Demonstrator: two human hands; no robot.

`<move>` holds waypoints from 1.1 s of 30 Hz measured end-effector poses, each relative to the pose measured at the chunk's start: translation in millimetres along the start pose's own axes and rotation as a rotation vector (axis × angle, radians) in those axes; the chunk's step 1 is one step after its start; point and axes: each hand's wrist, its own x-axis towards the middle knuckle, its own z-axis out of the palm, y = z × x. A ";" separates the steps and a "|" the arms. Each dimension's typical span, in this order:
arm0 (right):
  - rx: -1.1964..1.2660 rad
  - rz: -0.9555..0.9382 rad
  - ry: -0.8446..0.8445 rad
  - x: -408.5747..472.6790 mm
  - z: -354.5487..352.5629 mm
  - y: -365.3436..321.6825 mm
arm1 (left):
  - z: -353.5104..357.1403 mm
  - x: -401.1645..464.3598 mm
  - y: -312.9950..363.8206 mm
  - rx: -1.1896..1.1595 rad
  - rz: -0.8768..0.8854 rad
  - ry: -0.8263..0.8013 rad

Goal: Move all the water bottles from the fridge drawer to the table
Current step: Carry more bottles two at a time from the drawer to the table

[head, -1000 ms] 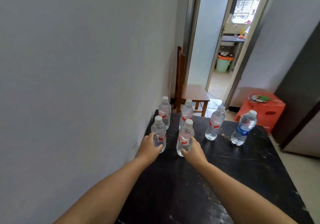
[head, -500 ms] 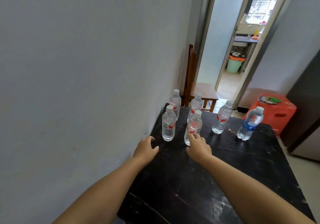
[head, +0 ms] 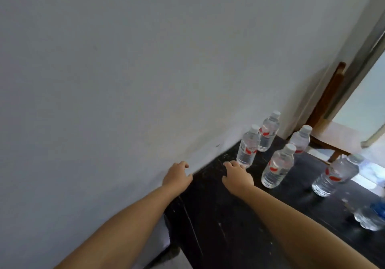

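Six clear plastic water bottles w/ white caps stand upright on the dark, scuffed black table, all toward its far end. Far-left corner, near the wall: red-label bottle. Just in front of it, along the left edge, another red-label bottle; the two overlap in view, can't tell if touching. Beside the corner one at the far edge: third red-label bottle. In front of that, more toward table centre: fourth red-label bottle, standing apart from the others. Further right: blurred red-label bottle. At the frame's right edge, a blue-label bottle, v. blurred and partly cut off.

Left hand hovers at the table's left edge next to the grey-white wall, fingers loosely curled, grasping nothing. Right hand sits over the tabletop just in front of the left-edge bottle, fingers relaxed and spread, empty; fingertips v. close to the bottle's base, can't tell if touching.

Beyond the far edge: brown wooden chair, its back by the doorframe.
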 end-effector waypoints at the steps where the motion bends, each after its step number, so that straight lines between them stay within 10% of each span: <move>1: -0.005 -0.032 -0.012 -1.7 1.9 -3.4 | 1.6 -9.9 -3.5 0.002 -0.026 0.011; 17: -0.138 -0.714 -0.175 -99.9 43.6 -196.3 | -85.6 -231.3 -132.5 -0.048 -0.523 0.417; 33: -0.281 -1.322 -0.304 -419.0 166.9 -385.1 | -104.1 -614.3 -253.8 -0.167 -0.981 0.760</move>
